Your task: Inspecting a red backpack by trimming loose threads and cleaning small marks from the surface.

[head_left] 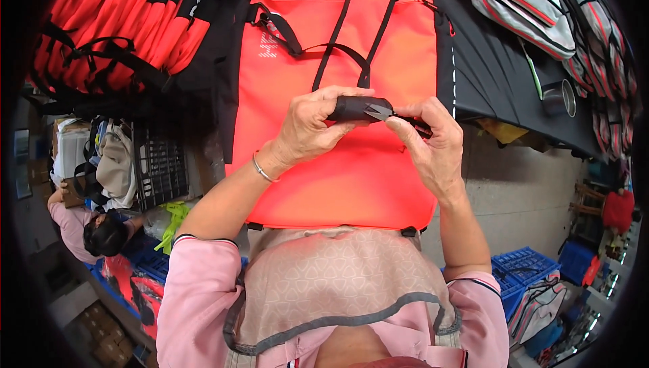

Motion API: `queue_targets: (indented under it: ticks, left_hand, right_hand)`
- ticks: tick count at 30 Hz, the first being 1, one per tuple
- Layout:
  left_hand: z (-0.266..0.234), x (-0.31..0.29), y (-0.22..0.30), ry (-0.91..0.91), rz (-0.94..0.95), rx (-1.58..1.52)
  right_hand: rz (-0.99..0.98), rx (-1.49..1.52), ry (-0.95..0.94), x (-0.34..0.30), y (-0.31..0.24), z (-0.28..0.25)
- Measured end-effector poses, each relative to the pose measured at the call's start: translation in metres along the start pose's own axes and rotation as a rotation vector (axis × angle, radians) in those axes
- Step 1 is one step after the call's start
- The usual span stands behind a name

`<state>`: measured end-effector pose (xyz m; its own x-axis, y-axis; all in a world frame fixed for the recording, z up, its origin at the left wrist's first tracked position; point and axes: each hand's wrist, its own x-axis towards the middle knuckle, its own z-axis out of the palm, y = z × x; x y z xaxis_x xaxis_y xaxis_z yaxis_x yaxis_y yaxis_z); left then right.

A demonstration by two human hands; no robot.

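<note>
A bright coral-red bag (291, 192) with black side panels lies flat before me, its lower edge at my beige patterned apron (345, 266). Over its upper middle my left hand (307, 128) is closed around a black padded handle wrap (348, 106), and black straps run up from it across the bag. My right hand (436, 148) grips a small pair of thread snips (377, 112). Their pointed metal blades are spread apart against the right end of the wrap. The snips' dark grip is partly hidden by my right fingers.
Several red-and-black bags (128, 23) are piled at the far left. Grey bags (520, 9) lie at the far right, near a metal cup (558, 99) on the black-covered table (493, 84). At left, a person (101, 233) works beside a black crate (161, 165). Blue crates (524, 266) stand at lower right.
</note>
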<state>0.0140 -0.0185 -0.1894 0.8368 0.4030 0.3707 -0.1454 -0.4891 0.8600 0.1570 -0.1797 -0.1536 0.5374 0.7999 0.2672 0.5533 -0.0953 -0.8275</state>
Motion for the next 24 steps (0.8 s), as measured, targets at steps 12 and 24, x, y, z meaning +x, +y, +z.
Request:
queue_targets:
  ticks: [12,24]
  left_hand:
    - [-0.002,0.001,-0.005,-0.060,-0.040,-0.066]
    - [-0.002,-0.005,-0.005,-0.090,-0.045,-0.062]
  right_hand:
    - [0.175,0.148,-0.069,0.004,0.004,-0.003]
    - [0.097,0.122,-0.115,0.002,0.014,-0.007]
